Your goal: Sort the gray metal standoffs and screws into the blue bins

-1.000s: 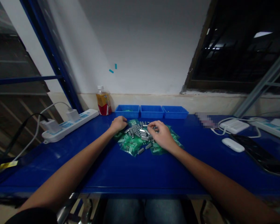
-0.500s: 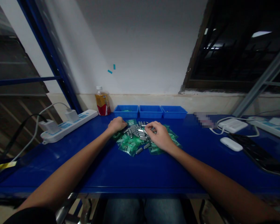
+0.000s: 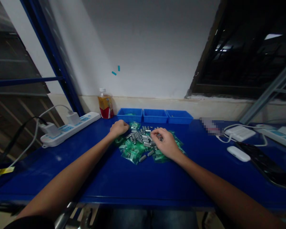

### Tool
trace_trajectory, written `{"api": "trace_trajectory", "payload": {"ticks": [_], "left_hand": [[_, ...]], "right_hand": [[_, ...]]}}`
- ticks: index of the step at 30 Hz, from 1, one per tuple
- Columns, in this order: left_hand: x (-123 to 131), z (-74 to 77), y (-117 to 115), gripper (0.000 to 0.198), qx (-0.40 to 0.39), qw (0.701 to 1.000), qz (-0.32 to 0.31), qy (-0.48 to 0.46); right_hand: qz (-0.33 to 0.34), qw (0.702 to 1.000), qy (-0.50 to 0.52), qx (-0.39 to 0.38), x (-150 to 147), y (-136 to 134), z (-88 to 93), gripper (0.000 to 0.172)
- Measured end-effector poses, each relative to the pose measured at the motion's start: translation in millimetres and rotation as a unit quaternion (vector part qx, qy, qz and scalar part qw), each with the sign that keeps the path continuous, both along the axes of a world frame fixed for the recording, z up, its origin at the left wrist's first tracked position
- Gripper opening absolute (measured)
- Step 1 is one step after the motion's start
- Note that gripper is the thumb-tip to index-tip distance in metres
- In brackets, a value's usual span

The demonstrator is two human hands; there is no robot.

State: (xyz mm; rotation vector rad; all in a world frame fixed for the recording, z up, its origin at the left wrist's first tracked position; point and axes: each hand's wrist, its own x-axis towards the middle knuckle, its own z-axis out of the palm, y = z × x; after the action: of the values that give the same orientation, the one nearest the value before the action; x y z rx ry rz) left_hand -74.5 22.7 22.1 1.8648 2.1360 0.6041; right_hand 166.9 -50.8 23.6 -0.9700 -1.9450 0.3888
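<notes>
Several small grey metal cylinders point(image 3: 142, 137) lie heaped on green plastic bags point(image 3: 132, 152) in the middle of a blue table point(image 3: 143, 178). My left hand point(image 3: 119, 128) rests at the left edge of the heap, its fingers curled into a loose fist; what it holds, if anything, is hidden. On the right side of the heap my right hand point(image 3: 165, 143) lies with its fingers bent down and pinching among the cylinders.
Three blue bins point(image 3: 154, 115) stand in a row behind the heap, with a drink bottle point(image 3: 105, 104) to their left. A white power strip point(image 3: 69, 128) with plugs lies at the left. At the right are white chargers point(image 3: 239, 133), a white case point(image 3: 238, 154) and a dark phone point(image 3: 267, 165).
Both hands stay at the heap. The right hand's fingers have shifted slightly among the cylinders. The view has tilted a little.
</notes>
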Motion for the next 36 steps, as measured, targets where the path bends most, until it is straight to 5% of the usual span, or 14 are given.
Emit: {"api": "trace_trajectory", "payload": {"ticks": [5, 11, 20, 23, 26, 32, 36], "left_hand": [[16.7, 14.7, -19.7, 0.025, 0.1, 0.984, -0.096, -0.113], [58.9, 29.4, -59.9, 0.021, 0.1, 0.89, -0.245, -0.371], [68.2, 29.3, -68.3, 0.02, 0.073, 0.83, -0.257, -0.49], [67.0, 29.1, -67.6, 0.017, 0.074, 0.813, -0.258, -0.516], [64.4, 27.0, -64.7, 0.017, 0.083, 0.82, -0.257, -0.505], [62.2, 28.5, -65.3, 0.02, 0.196, 0.897, -0.223, -0.329], [66.8, 35.5, -74.3, 0.022, 0.225, 0.91, -0.208, -0.279]], "right_hand": [[-0.013, 0.998, 0.052, -0.038, -1.4, 0.1, -1.1, 0.014], [-0.035, 0.965, 0.245, -0.092, -4.3, 7.9, 0.0, 0.045], [-0.047, 0.907, 0.365, -0.204, 6.6, 12.1, 12.0, 0.033], [0.01, 0.89, 0.373, -0.262, 6.9, 9.2, 15.0, 0.027], [0.05, 0.894, 0.359, -0.262, 6.2, 4.0, 19.5, 0.024], [0.03, 0.914, 0.337, -0.225, 3.3, -4.4, 23.0, 0.026], [0.041, 0.916, 0.329, -0.226, 0.7, -6.5, 21.2, 0.026]]}}
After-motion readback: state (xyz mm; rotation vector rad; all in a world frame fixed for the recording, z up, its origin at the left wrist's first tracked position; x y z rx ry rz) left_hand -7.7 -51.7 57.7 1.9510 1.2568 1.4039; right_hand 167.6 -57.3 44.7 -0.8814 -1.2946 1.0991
